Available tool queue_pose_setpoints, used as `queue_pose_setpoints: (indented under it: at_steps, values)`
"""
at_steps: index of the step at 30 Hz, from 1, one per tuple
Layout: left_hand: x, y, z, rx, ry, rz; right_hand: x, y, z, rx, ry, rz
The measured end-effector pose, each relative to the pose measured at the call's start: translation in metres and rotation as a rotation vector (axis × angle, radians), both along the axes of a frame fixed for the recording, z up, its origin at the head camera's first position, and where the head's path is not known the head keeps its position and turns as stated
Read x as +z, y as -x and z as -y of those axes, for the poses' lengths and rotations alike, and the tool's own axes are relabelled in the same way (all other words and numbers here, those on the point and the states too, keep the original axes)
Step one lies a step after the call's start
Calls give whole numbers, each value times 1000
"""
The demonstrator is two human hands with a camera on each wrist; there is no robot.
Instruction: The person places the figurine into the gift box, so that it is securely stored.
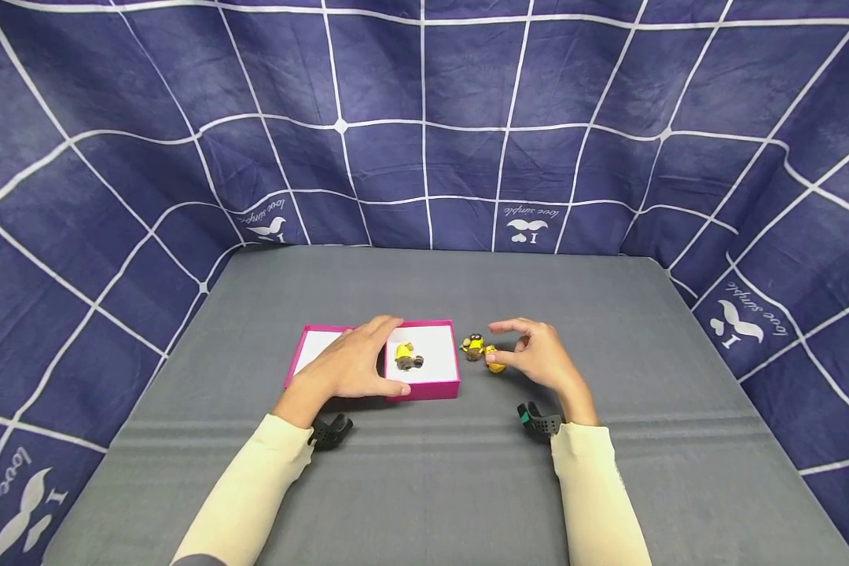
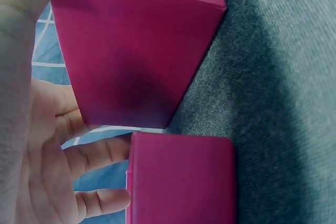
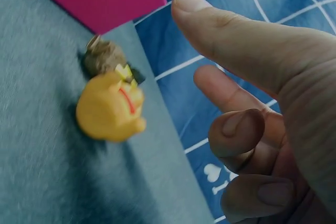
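A pink box with a white inside holds a small figurine in yellow and brown, lying on its side. My left hand grips this box across its left end, thumb at the near wall and fingertips at the far one. My right hand hovers by two toy figurines, thumb and index finger apart with nothing between them. Nearest to it is a rounded yellow-orange figurine with a red mark. A brown and yellow figurine lies just beyond that, close to the box.
Left of the box lies a second pink, white-lined box part, partly hidden under the left hand. Both rest on a grey cloth-covered table. A blue curtain with white lines hangs along the back and sides.
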State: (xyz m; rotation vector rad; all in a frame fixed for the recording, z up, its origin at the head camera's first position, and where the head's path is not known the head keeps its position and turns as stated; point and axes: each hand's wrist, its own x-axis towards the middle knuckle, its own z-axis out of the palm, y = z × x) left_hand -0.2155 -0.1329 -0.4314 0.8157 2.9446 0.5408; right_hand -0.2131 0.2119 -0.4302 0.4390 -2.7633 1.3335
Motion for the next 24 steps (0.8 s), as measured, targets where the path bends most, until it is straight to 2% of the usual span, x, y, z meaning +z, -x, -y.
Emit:
queue_pose_setpoints:
  at_steps: [9,16,24]
  values:
    - [-3,0,-1,17,8,-1,-19,5,-12,-8,63,81]
    - [-3,0,0,24,12,0,-27,6,-17,9,105,141]
    - [-1,0,-1,23,19,-2,-37,8,-20,42,70,158]
